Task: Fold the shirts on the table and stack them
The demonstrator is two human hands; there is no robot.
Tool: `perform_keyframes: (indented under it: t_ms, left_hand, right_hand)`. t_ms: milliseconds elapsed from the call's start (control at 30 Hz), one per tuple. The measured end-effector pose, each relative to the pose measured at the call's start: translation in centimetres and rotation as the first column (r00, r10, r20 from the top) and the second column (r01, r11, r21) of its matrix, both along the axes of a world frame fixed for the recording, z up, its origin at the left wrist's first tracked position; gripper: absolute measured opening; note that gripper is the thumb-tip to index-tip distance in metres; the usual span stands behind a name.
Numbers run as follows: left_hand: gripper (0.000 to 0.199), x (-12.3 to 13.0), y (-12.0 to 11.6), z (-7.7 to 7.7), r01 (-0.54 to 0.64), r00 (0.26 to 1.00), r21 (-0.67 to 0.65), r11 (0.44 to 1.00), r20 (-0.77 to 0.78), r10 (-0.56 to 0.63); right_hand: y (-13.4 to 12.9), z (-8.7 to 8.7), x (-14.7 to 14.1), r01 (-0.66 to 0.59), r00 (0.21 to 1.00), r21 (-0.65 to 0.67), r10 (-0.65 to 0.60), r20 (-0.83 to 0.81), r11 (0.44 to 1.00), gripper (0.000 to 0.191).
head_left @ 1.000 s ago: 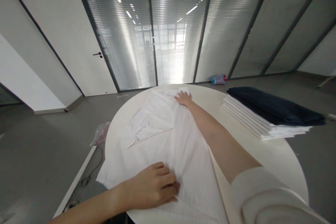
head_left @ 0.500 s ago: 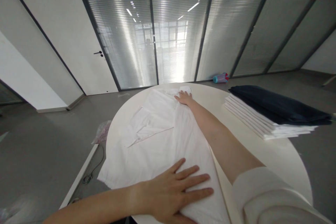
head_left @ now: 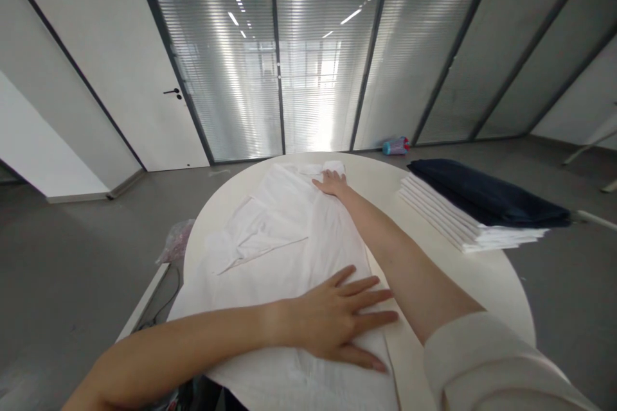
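Observation:
A white shirt (head_left: 270, 276) lies spread on the round table, one sleeve folded across its body and its lower end hanging toward me. My left hand (head_left: 344, 318) rests with fingers spread over the right side of the cloth, its fingertips near the folded edge. Farther off, my right hand (head_left: 331, 183) lies on the shirt close to the collar end, fingers apart and flat on the fabric. Neither hand has cloth pinched between its fingers, as far as I can see.
On the right of the white table (head_left: 501, 295) stands a stack of folded white cloth (head_left: 434, 212), topped by folded dark navy cloth (head_left: 486, 192). A plastic bag (head_left: 176, 241) lies on the floor at left. A blue and red object (head_left: 395, 146) sits by the glass wall.
My left hand has slid away from me across the shirt, toward the far end. My right hand stays near the collar end. The view has shifted slightly.

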State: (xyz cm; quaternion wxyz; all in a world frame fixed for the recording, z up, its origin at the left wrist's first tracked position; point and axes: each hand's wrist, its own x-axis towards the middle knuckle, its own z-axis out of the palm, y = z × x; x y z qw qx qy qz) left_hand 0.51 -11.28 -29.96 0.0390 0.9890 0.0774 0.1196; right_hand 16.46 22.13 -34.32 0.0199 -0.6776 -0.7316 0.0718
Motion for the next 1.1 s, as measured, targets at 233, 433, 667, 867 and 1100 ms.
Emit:
perform_keyframes:
  t_ms: [233, 433, 667, 867, 1100]
  left_hand:
    - [0.056, -0.3, -1.9, -1.3, 0.063, 0.998, 0.11, 0.992, -0.015, -0.062]
    - [0.05, -0.9, -2.9, -0.9, 0.069, 0.997, 0.158, 0.985, -0.033, -0.064]
    - [0.061, -0.7, -2.7, 0.0, 0.055, 0.997, 0.006, 0.998, -0.046, -0.054]
    - [0.044, -3.4, 2.1, 1.8, -0.174, 0.96, -0.21, 0.962, 0.179, 0.213]
    - [0.042, -15.6, 13.8, -0.4, -0.873, 0.44, -0.171, 0.456, 0.126, 0.889]
  right_hand:
    - [-0.2, 0.2, 0.1, 0.012, 1.0, 0.088, -0.013, 0.014, 0.996, 0.097]
    - [0.5, 0.4, 1.4, 0.003, 1.0, 0.063, -0.003, -0.009, 0.998, 0.097]
    - [-1.9, 2.4, -0.5, 0.003, 1.0, 0.065, -0.005, 0.026, 0.998, 0.087]
    - [-10.3, 3.5, -2.2, -0.381, 0.923, 0.018, 0.381, -0.045, 0.924, 0.08]
    - [-21.3, 2.0, 0.3, -0.611, 0.787, 0.128, 0.617, -0.008, 0.781, 0.074]
